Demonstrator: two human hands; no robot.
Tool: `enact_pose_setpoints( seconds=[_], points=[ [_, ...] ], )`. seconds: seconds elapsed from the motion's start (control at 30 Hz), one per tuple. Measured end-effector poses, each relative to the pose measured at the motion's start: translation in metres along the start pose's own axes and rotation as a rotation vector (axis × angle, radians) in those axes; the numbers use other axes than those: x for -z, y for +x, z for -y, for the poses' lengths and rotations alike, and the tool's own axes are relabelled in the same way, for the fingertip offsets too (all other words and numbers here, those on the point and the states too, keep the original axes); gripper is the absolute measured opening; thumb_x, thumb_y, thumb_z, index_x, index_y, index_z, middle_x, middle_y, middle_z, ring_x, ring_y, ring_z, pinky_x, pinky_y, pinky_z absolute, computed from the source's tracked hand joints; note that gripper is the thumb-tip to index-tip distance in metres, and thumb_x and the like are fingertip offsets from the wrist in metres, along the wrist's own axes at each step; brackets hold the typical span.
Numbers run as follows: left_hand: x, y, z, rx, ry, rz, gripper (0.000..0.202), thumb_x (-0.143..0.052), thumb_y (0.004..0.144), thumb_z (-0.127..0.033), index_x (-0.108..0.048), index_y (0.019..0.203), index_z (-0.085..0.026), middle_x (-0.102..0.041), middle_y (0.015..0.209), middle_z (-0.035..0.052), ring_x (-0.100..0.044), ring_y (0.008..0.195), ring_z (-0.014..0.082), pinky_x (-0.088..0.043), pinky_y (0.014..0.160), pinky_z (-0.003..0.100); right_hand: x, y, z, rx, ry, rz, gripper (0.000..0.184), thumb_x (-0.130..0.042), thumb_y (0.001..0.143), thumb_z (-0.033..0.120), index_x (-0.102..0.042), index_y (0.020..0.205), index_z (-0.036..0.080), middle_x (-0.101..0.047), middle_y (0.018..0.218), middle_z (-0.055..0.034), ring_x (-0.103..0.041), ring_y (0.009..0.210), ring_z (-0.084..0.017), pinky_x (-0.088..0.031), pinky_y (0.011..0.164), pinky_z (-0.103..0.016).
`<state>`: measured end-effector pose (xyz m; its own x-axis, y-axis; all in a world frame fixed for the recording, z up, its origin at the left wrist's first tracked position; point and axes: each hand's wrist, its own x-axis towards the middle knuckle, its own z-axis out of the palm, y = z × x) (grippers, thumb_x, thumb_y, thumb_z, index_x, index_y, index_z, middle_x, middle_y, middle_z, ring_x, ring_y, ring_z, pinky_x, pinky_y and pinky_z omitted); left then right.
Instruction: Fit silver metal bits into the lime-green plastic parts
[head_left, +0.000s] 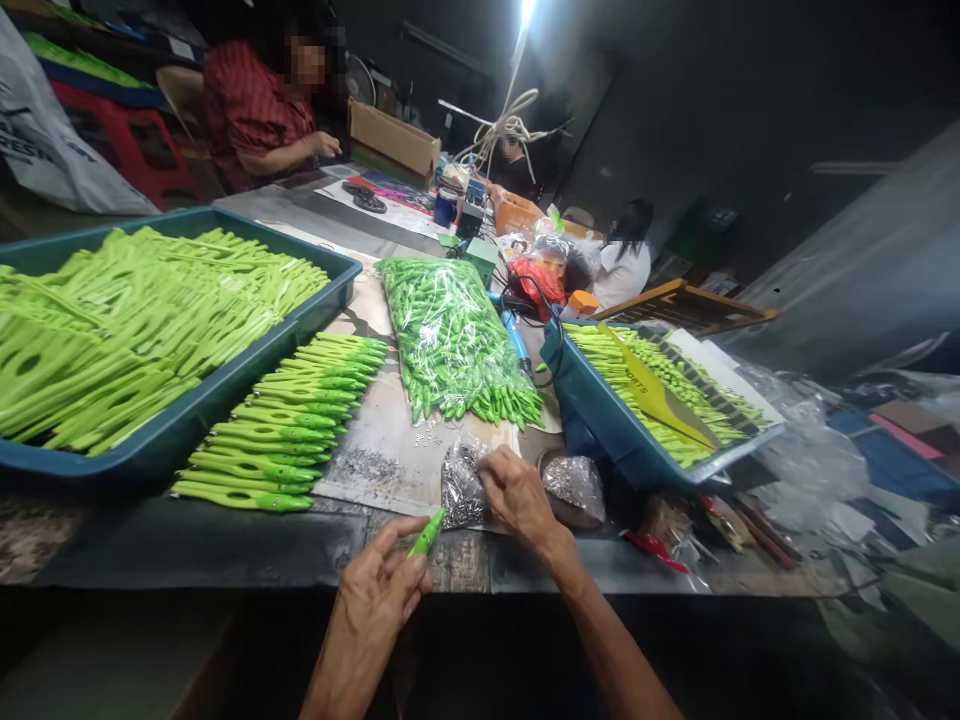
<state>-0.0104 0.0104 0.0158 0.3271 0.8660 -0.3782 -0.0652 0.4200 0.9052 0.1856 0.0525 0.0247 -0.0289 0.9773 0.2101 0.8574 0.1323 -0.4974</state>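
My left hand (382,585) is closed around a small green plastic piece (427,534) held near the table's front edge. My right hand (516,497) reaches into a small clear bag of tiny metal screws (459,487), fingers pinched in it; what they grip is hidden. A few loose screws (427,430) lie on the paper just beyond. A row of long green plastic handles (289,425) is lined up to the left of my hands.
A teal tray (176,425) heaped with green handles stands at left. A clear bag of green pieces (454,340) lies in the middle. Another teal tray (600,415) of green parts sits at right. Other people work at the far end near a cardboard box (394,140).
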Motion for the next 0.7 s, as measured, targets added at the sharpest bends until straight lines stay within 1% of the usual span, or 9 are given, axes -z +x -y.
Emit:
enact_pose_setpoints(
  seconds=[0.07,0.17,0.27,0.33,0.43,0.5,0.57,0.63,0.7],
  points=[
    [0.001,0.0,0.001,-0.003,0.004,-0.002,0.054,-0.056,0.076,-0.049,-0.046,0.116,-0.015,-0.048,0.059,-0.0046,-0.035,0.051,0.0082,-0.029,0.048,0.019,-0.009,0.001,-0.008,0.044,-0.075,0.029,0.017,-0.044,0.081,0.007,-0.058,0.082,0.016,-0.052,0.076,-0.0047,-0.049,0.069,-0.016,-0.037,0.065,-0.026],
    [0.001,0.001,0.005,-0.012,0.003,0.002,0.053,-0.056,0.077,-0.048,-0.046,0.117,-0.015,-0.046,0.058,-0.0051,-0.035,0.051,0.0084,-0.028,0.048,0.019,-0.017,-0.003,-0.015,0.086,-0.149,0.035,0.02,-0.04,0.083,0.007,-0.057,0.088,0.016,-0.052,0.081,-0.0061,-0.048,0.072,-0.017,-0.037,0.068,-0.028],
    [0.001,0.001,0.007,-0.028,0.019,0.001,0.052,-0.055,0.078,-0.047,-0.046,0.118,-0.016,-0.047,0.058,-0.005,-0.036,0.05,0.0085,-0.029,0.048,0.02,-0.019,-0.008,-0.017,0.114,-0.171,0.032,0.019,-0.039,0.083,0.008,-0.054,0.09,0.017,-0.051,0.086,-0.0074,-0.048,0.08,-0.019,-0.038,0.073,-0.03],
    [0.001,0.001,0.007,-0.036,0.016,-0.003,0.051,-0.055,0.078,-0.046,-0.046,0.118,-0.016,-0.047,0.058,-0.005,-0.036,0.049,0.0086,-0.03,0.047,0.02,-0.018,-0.009,-0.018,0.119,-0.164,0.029,0.017,-0.039,0.082,0.009,-0.053,0.091,0.016,-0.051,0.087,-0.0084,-0.048,0.083,-0.02,-0.038,0.074,-0.031],
    [0.002,0.001,0.008,-0.029,-0.006,-0.014,0.048,-0.056,0.078,-0.044,-0.048,0.115,-0.016,-0.048,0.059,-0.0042,-0.04,0.052,0.0096,-0.032,0.049,0.02,-0.015,-0.007,-0.018,0.099,-0.126,0.025,0.014,-0.038,0.083,0.012,-0.051,0.087,0.016,-0.051,0.082,-0.008,-0.048,0.078,-0.02,-0.038,0.069,-0.03],
    [0.002,0.003,0.009,-0.03,-0.012,-0.017,0.045,-0.055,0.078,-0.043,-0.048,0.114,-0.016,-0.049,0.06,-0.0035,-0.042,0.054,0.0101,-0.033,0.051,0.02,-0.012,-0.005,-0.017,0.065,-0.08,0.026,0.013,-0.037,0.085,0.015,-0.05,0.083,0.017,-0.05,0.074,-0.0051,-0.048,0.069,-0.018,-0.037,0.064,-0.028],
    [0.001,0.005,0.01,-0.041,-0.007,-0.007,0.044,-0.053,0.08,-0.043,-0.048,0.114,-0.016,-0.049,0.06,-0.0037,-0.04,0.052,0.0094,-0.032,0.049,0.02,-0.007,-0.003,-0.015,0.024,-0.015,0.031,0.013,-0.037,0.086,0.019,-0.048,0.079,0.017,-0.048,0.068,-0.0019,-0.046,0.062,-0.015,-0.036,0.059,-0.026],
    [-0.001,0.006,0.011,-0.051,0.009,0.001,0.042,-0.051,0.081,-0.042,-0.047,0.114,-0.016,-0.049,0.06,-0.0038,-0.039,0.052,0.0092,-0.032,0.05,0.02,-0.002,-0.004,-0.011,-0.019,0.066,0.041,0.014,-0.036,0.086,0.02,-0.046,0.077,0.018,-0.047,0.066,0.0005,-0.045,0.06,-0.013,-0.035,0.057,-0.024],
    [-0.003,0.007,0.011,-0.066,0.039,0.001,0.039,-0.05,0.082,-0.04,-0.047,0.114,-0.017,-0.051,0.061,-0.0035,-0.043,0.055,0.0102,-0.035,0.054,0.021,0.003,-0.005,-0.007,-0.058,0.15,0.057,0.014,-0.035,0.086,0.021,-0.045,0.076,0.018,-0.046,0.064,0.0022,-0.045,0.059,-0.012,-0.035,0.056,-0.022]
  ],
)
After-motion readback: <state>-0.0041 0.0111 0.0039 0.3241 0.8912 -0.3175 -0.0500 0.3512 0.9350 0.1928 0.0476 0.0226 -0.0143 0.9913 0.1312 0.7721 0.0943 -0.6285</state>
